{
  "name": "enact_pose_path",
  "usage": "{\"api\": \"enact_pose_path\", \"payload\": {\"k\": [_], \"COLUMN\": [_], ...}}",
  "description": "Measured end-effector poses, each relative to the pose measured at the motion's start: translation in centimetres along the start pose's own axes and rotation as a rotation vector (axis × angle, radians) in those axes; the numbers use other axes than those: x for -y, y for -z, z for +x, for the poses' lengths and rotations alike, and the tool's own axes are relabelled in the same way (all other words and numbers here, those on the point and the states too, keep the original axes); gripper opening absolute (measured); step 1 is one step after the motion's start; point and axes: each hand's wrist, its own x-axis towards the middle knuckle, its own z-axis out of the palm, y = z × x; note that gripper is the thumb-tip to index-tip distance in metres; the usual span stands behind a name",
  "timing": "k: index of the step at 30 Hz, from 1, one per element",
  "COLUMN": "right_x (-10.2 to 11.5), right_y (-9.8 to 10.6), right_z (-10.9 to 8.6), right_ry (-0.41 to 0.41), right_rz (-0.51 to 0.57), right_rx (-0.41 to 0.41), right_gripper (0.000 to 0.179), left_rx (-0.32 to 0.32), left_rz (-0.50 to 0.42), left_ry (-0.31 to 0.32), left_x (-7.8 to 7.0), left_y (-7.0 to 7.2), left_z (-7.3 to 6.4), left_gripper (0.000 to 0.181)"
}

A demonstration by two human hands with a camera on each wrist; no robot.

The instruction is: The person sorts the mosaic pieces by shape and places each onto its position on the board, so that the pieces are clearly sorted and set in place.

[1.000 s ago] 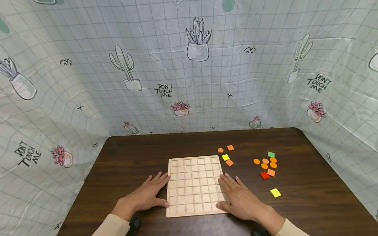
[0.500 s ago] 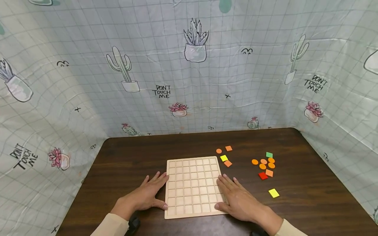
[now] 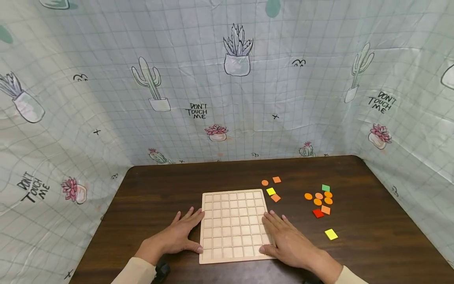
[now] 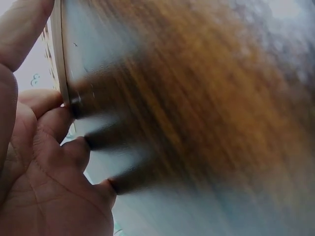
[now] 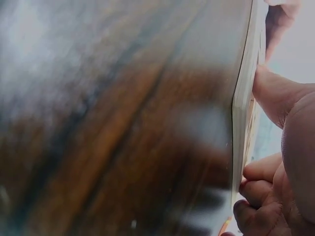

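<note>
A pale wooden board (image 3: pixel 232 227) with a grid of square recesses lies on the dark table, its squares bare. My left hand (image 3: pixel 173 235) is spread along the board's left edge, with index finger and thumb tips right at the rim. My right hand (image 3: pixel 291 238) rests over the board's right edge, its fingers extended and its thumb on the lower right squares. In the left wrist view the fingertips (image 4: pixel 74 150) of the left hand touch the table beside the board's rim (image 4: pixel 60 54). The right wrist view shows the thumb (image 5: pixel 275 93) against the board.
Orange squares, an orange disc (image 3: pixel 265 183) and a yellow square (image 3: pixel 271 191) lie beyond the board's upper right corner. Farther right are several orange discs (image 3: pixel 317 202), a green square (image 3: pixel 325 188), a red square (image 3: pixel 318 213) and a yellow square (image 3: pixel 331 234). A printed curtain (image 3: pixel 234 98) surrounds the table.
The head view shifts slightly. Both hands stay in place at the board's sides, and the coloured pieces have not moved.
</note>
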Motion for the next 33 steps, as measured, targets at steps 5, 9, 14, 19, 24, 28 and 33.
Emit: {"api": "enact_pose_path", "payload": {"k": [5, 9, 14, 19, 24, 28, 33], "right_x": [-0.03, -0.02, -0.03, -0.01, -0.12, -0.25, -0.59], "right_y": [0.03, 0.12, 0.09, 0.14, 0.22, 0.18, 0.33], "right_z": [-0.08, -0.12, -0.08, 0.11, 0.23, 0.21, -0.26], "right_ry": [0.015, 0.015, 0.01, 0.002, -0.009, -0.006, 0.005], "right_rz": [-0.006, -0.006, 0.007, 0.027, 0.04, 0.042, 0.048], "right_rx": [-0.007, -0.008, -0.004, 0.014, 0.029, 0.029, 0.02], "right_gripper": [0.089, 0.089, 0.09, 0.089, 0.09, 0.09, 0.089], "left_rx": [-0.001, -0.003, -0.004, 0.001, 0.002, 0.001, 0.001], "left_rz": [-0.014, -0.019, -0.019, -0.034, -0.04, -0.038, -0.033], "left_ry": [-0.003, -0.005, -0.008, -0.015, -0.012, -0.01, -0.008], "left_x": [0.11, 0.13, 0.11, 0.06, -0.05, -0.06, -0.01], "left_y": [-0.05, -0.07, -0.01, 0.09, 0.07, 0.06, 0.03], "left_z": [-0.05, -0.04, -0.19, -0.3, -0.29, -0.26, -0.28], "left_gripper": [0.109, 0.11, 0.11, 0.109, 0.109, 0.109, 0.109]}}
